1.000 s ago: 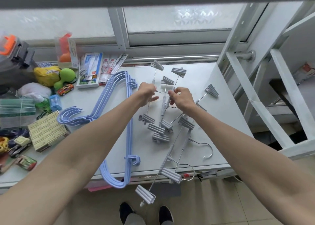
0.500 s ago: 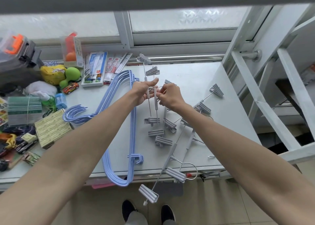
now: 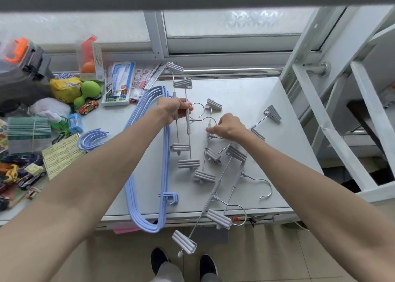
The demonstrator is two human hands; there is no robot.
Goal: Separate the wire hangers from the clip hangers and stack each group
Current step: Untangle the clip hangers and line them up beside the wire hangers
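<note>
My left hand is closed around the bars of two grey clip hangers, which hang upright over the white table, clips at the top and bottom. My right hand pinches another grey clip hanger lying on the table just right of them. More clip hangers lie tangled toward the front edge, one clip hanging over it. A stack of blue wire hangers lies to the left, under my left forearm, its lower end past the table edge.
Toys, a toy car, a green dumbbell, card packs and boxes crowd the table's left side. A window frame runs behind the table. A white ladder frame stands at the right. My shoes are below the front edge.
My left hand has lifted two clip hangers up and to the left. My right hand has let go of them and dropped to a clip hanger on the table.
</note>
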